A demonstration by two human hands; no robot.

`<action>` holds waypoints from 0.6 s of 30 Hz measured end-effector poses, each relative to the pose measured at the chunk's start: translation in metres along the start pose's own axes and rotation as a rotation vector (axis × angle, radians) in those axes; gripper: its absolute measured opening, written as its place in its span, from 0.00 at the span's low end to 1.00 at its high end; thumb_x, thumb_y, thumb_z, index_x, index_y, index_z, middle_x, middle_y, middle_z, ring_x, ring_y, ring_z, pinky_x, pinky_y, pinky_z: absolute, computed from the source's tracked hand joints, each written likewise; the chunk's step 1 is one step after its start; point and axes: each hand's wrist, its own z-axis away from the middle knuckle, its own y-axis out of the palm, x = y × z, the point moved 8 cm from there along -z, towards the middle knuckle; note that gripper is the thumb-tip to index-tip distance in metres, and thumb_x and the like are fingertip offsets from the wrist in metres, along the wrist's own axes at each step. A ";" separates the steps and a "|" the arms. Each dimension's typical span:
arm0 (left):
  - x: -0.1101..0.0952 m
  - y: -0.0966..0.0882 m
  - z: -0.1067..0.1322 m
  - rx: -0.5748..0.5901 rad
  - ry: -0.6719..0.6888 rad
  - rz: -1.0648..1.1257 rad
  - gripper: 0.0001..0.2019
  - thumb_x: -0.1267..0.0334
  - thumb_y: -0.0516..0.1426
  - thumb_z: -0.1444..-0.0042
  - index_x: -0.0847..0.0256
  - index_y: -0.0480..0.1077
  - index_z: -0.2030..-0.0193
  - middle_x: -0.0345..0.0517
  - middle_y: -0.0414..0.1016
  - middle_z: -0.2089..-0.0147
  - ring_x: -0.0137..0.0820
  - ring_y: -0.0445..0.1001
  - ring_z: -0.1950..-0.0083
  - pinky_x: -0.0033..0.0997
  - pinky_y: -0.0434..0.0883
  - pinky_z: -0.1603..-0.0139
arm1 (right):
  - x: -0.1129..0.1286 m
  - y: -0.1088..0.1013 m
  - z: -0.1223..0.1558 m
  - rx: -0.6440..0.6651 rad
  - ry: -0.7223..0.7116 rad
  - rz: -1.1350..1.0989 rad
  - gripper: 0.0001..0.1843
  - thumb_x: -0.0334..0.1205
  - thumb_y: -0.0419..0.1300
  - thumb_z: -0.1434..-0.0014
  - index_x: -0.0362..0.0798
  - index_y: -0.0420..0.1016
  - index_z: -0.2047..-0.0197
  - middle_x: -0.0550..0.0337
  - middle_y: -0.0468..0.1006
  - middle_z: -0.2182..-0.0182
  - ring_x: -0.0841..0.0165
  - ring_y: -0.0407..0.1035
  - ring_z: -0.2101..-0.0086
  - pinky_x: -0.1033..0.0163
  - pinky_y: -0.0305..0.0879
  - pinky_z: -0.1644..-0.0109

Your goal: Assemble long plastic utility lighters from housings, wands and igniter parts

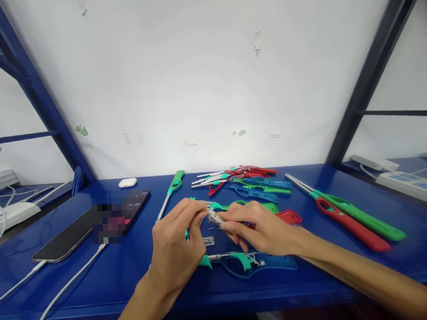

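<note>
Between my hands is a small clear plastic fuel tank (215, 217) with a metallic end. My right hand (253, 226) is closed round its lower end. The fingertips of my left hand (183, 232) are pinched together at its upper end; any small part in them is hidden. Below, an opened blue lighter half (278, 263) lies on the table with a green trigger (243, 261), a metal rod and white wires in it. Another clear tank (208, 241) lies just right of my left hand. Behind my hands are green and red lighter shells (289, 216), partly covered.
Several disassembled lighter bodies (249, 179) are piled at the back of the blue table (332, 277). A whole green lighter (175, 183) lies left of them; red and green ones (358, 224) lie at right. Two phones (66, 235) with cables and a white earbud case (127, 182) sit left.
</note>
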 end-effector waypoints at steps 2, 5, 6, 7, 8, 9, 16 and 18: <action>0.001 0.000 0.000 0.005 -0.012 0.003 0.09 0.78 0.56 0.33 0.61 0.76 0.59 0.43 0.82 0.62 0.28 0.81 0.62 0.25 0.76 0.58 | 0.001 0.001 0.000 0.002 0.003 0.009 0.21 0.41 0.51 0.23 0.50 0.74 0.69 0.67 0.74 0.81 0.69 0.71 0.73 0.59 0.70 0.56; 0.003 -0.002 -0.002 0.012 -0.032 0.015 0.09 0.77 0.58 0.33 0.61 0.77 0.59 0.42 0.83 0.61 0.28 0.82 0.62 0.26 0.76 0.57 | 0.000 -0.004 -0.002 -0.013 0.027 0.012 0.23 0.43 0.51 0.23 0.50 0.77 0.69 0.66 0.74 0.80 0.70 0.72 0.73 0.60 0.71 0.57; 0.004 -0.004 -0.003 0.015 -0.044 0.022 0.08 0.76 0.59 0.33 0.61 0.77 0.59 0.42 0.83 0.61 0.28 0.82 0.62 0.26 0.76 0.56 | -0.001 -0.007 -0.004 -0.017 0.039 0.007 0.23 0.44 0.51 0.23 0.49 0.79 0.67 0.66 0.75 0.79 0.70 0.72 0.74 0.61 0.71 0.60; 0.005 -0.006 -0.004 0.016 -0.059 0.033 0.08 0.76 0.60 0.34 0.60 0.78 0.59 0.40 0.84 0.61 0.28 0.81 0.62 0.27 0.76 0.56 | 0.000 -0.011 -0.005 -0.022 0.054 0.004 0.22 0.44 0.51 0.23 0.48 0.81 0.64 0.65 0.76 0.78 0.71 0.72 0.75 0.62 0.71 0.62; 0.007 -0.007 -0.005 0.017 -0.082 0.045 0.07 0.75 0.61 0.34 0.59 0.79 0.59 0.39 0.84 0.61 0.28 0.81 0.62 0.27 0.76 0.56 | 0.001 -0.016 -0.006 -0.030 0.067 0.015 0.20 0.44 0.52 0.24 0.48 0.83 0.60 0.65 0.77 0.77 0.71 0.72 0.76 0.63 0.70 0.65; 0.008 -0.009 -0.005 0.016 -0.108 0.054 0.07 0.73 0.62 0.34 0.58 0.79 0.58 0.38 0.84 0.61 0.27 0.81 0.62 0.27 0.76 0.57 | 0.003 -0.022 -0.005 -0.051 0.078 0.045 0.18 0.43 0.53 0.24 0.48 0.85 0.55 0.64 0.79 0.76 0.71 0.72 0.76 0.63 0.70 0.66; -0.019 0.021 0.006 0.279 -0.059 0.178 0.08 0.72 0.60 0.32 0.55 0.78 0.53 0.38 0.82 0.58 0.33 0.77 0.56 0.35 0.76 0.53 | 0.014 -0.066 0.069 -0.531 0.291 0.273 0.16 0.52 0.60 0.27 0.54 0.86 0.52 0.62 0.85 0.69 0.64 0.77 0.67 0.58 0.70 0.57; -0.029 0.042 0.016 0.424 -0.046 0.241 0.10 0.73 0.58 0.31 0.55 0.78 0.53 0.40 0.81 0.59 0.36 0.75 0.55 0.36 0.76 0.55 | 0.008 -0.060 0.094 -0.559 0.360 0.222 0.16 0.52 0.60 0.28 0.53 0.86 0.56 0.62 0.84 0.71 0.64 0.76 0.69 0.59 0.69 0.60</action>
